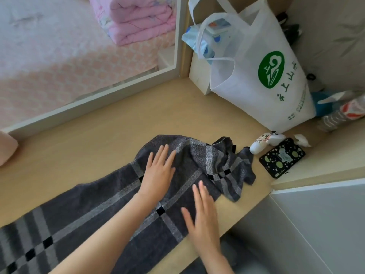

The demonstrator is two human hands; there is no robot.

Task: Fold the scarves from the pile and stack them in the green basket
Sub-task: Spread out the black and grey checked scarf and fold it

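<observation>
Scarf: a dark grey checked scarf (88, 210) is laid lengthwise on a pale wooden desk (98, 135), directly under both sets of fingers. It is spread out, and no fold is seen in it yet.
Left hand: the left hand (158, 173) is laid palm down on the scarf. Its fingers (164, 153) are straight and a little apart, and nothing is gripped.
Right hand: the right hand (204, 224) is also laid flat, nearer the desk's front edge. Its fingers (201, 192) are straight and close together, with the thumb spread to the side. It is slightly blurred.
Crumpled end: just beyond the right fingertips, and to the right of the left fingers, the scarf's far end (227, 163) is bunched and twisted.
Flat part: behind both wrists the cloth runs smooth to the lower left and out of view.
Step in hand: smoothing before the first fold, as judged from the flat palms.
Done: nothing can be counted as finished, and no folded scarf is seen.
Left: the crumpled end is to be straightened, then this scarf folded and stacked, then any others.
Basket and pile: neither is seen, so the number of scarves waiting cannot be told.
Other things: past the crumpled end, well beyond the right fingertips, a phone (282, 157) and a white controller (264, 143) are lying. Farther beyond them a white bag (262, 76) is standing.
</observation>
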